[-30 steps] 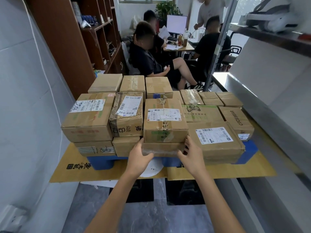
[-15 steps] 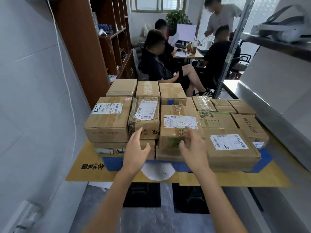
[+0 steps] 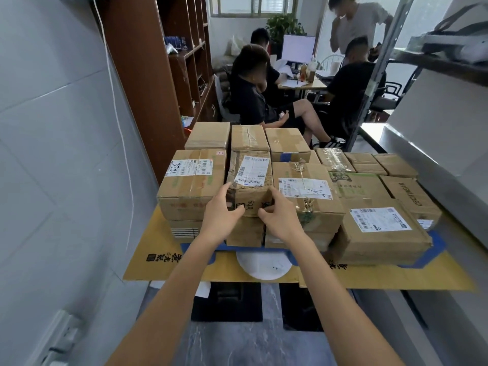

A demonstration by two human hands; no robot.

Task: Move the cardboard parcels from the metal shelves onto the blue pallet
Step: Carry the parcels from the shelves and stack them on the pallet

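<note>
Cardboard fills both hands: the left hand (image 3: 220, 220) and the right hand (image 3: 281, 221) clasp the taped parcel (image 3: 249, 180) at its two near corners, thumbs pressed on the front face, fingers half spread along the sides; the parcel sits in the top layer of the stack on the blue pallet (image 3: 435, 243), tight between its neighbours; its front shows "S10" in black marker, and a white barcode label lies on top, the print too small to read; yellow cardboard sheets (image 3: 161, 249) with black Chinese characters lie under the pallet, and a white disc (image 3: 264, 265) shows at the pallet's near edge; left of the held parcel, touching it, a bigger box (image 3: 190, 191) bears a label with handwritten digits I cannot read for certain; to the right a string-tied box (image 3: 306, 204) carries another barcode label; further right lie a low box (image 3: 380, 233), a green-printed box (image 3: 353, 187) and a side box (image 3: 408, 195) with lettering ending in "BEAR"; the metal shelf (image 3: 422, 167) runs along the right; beyond, people (image 3: 250, 96) sit at a desk.
</note>
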